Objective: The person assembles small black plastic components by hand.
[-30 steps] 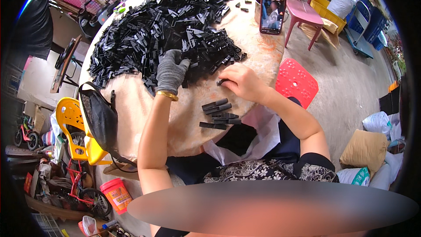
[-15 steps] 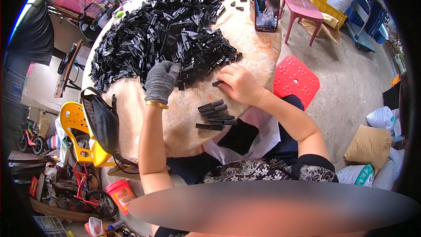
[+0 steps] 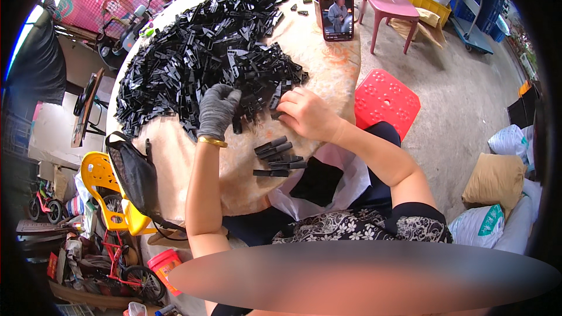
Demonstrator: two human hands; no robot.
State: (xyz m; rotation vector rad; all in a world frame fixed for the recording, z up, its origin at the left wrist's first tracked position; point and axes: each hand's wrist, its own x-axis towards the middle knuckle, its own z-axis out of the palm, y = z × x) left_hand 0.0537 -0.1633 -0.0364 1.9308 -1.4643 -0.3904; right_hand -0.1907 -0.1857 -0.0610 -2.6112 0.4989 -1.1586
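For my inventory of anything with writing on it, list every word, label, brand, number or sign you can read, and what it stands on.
Nothing reads clearly enough to quote.
Phone: marks too small to read.
Red bucket: printing too small and blurred to read.
White sack with green print: too blurred to read.
Pile of black pieces: no lettering can be made out.

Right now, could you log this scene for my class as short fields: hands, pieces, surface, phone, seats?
Left hand: gray-gloved, at the near edge of the heap of black plastic pieces; grip contents hidden
Right hand: bare, pinching a small black piece
Set apart: several longer black pieces
Surface: cloth-covered table
Smartphone: upright, screen lit
Seats: red stool, right; yellow chair, left
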